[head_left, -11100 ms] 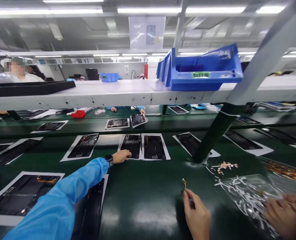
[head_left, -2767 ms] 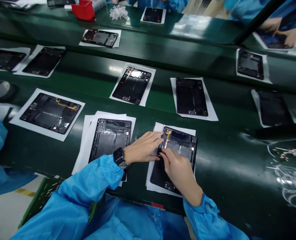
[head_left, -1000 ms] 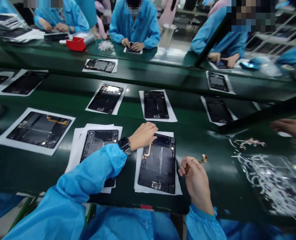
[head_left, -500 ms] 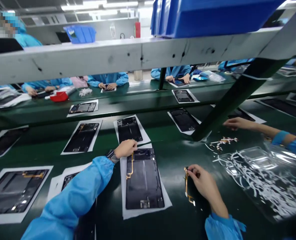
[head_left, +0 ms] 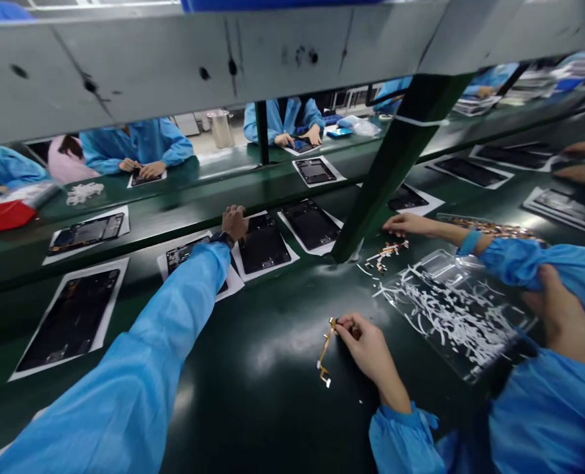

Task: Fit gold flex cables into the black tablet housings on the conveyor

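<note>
My left hand [head_left: 234,222] reaches far forward, fingers curled at the far left corner of a black tablet housing [head_left: 266,249] on a white paper sheet. The hand covers that corner, so its exact hold is partly hidden. Between the thumb and fingers of my right hand [head_left: 364,342] hangs a thin orange flex cable [head_left: 326,350], just above the green tabletop [head_left: 253,395]. To the left, my sleeve partly hides another housing [head_left: 186,253] on paper. A further black housing [head_left: 312,225] lies right of the one at my left hand.
A slanted green post [head_left: 385,164] rises behind the housings, under a grey beam [head_left: 164,62]. On the right lies a clear tray [head_left: 440,263] with white strips. A co-worker's hand [head_left: 410,225] is by a small pile of flex cables [head_left: 385,255]. Other people sit opposite.
The view has swung right. My left hand has moved the housing from in front of me away to the back row. My right hand still holds the flex cable.
</note>
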`<control>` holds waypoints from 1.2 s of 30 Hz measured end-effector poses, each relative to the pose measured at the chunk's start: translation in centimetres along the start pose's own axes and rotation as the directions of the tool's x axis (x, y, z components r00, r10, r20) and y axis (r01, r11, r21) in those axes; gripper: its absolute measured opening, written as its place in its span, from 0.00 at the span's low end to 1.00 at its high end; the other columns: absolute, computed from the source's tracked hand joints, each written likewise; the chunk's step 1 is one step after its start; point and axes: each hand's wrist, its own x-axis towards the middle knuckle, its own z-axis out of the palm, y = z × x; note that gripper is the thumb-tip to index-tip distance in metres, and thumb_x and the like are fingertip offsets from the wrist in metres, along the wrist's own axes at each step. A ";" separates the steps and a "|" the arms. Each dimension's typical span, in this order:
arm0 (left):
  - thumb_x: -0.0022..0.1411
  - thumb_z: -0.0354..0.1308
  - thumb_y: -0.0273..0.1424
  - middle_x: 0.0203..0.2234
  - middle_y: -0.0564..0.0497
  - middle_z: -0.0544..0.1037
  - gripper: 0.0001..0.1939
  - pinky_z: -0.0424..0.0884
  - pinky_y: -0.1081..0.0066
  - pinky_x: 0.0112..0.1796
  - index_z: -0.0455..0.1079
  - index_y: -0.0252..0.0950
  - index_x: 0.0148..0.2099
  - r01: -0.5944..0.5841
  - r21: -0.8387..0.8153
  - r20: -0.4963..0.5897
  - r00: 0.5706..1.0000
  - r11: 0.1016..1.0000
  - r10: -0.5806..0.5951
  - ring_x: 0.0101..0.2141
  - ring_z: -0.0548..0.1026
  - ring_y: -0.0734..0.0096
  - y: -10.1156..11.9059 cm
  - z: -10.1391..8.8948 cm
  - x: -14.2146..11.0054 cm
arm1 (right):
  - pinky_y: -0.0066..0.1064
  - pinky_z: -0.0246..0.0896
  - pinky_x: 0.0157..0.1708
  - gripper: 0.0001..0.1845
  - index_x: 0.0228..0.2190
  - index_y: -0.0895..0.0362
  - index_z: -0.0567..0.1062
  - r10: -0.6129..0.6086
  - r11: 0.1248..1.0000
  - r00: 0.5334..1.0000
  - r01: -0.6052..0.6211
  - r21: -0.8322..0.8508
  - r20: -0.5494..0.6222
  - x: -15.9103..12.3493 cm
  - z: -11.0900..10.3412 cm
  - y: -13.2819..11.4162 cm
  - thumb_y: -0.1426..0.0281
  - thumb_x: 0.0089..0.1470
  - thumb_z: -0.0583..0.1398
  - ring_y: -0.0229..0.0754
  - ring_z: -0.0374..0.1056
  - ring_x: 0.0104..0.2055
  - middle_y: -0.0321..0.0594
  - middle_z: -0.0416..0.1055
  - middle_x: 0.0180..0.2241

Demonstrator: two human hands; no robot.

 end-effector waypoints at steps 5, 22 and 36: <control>0.67 0.52 0.30 0.48 0.45 0.71 0.10 0.63 0.60 0.56 0.69 0.33 0.48 -0.222 -0.028 0.065 0.972 0.975 0.224 0.52 0.67 0.60 0.5 -0.3 -8.9 | 0.33 0.59 0.33 0.15 0.40 0.56 0.74 -0.058 0.996 0.993 0.051 -0.069 -0.098 -0.5 -0.6 -0.3 0.59 0.58 0.57 0.43 0.66 0.30 0.39 0.71 0.30; 0.66 0.48 0.34 0.47 0.42 0.71 0.14 0.70 0.61 0.47 0.68 0.35 0.49 -0.106 0.213 0.238 0.970 0.971 0.054 0.46 0.71 0.58 -9.3 -4.5 -26.8 | 0.33 0.59 0.30 0.16 0.34 0.54 0.78 -0.233 0.829 0.969 0.156 -0.536 -0.077 -0.2 -7.5 0.5 0.62 0.56 0.52 0.44 0.69 0.30 0.43 0.71 0.33; 0.61 0.50 0.16 0.41 0.39 0.73 0.11 0.70 0.64 0.41 0.67 0.29 0.44 -0.138 0.363 0.389 0.921 0.921 -0.015 0.40 0.76 0.59 -9.3 -5.0 -26.0 | 0.39 0.49 0.18 0.19 0.39 0.49 0.72 0.187 0.792 0.916 -0.354 -0.498 -0.354 -3.8 -3.2 1.7 0.53 0.52 0.53 0.47 0.55 0.14 0.49 0.69 0.21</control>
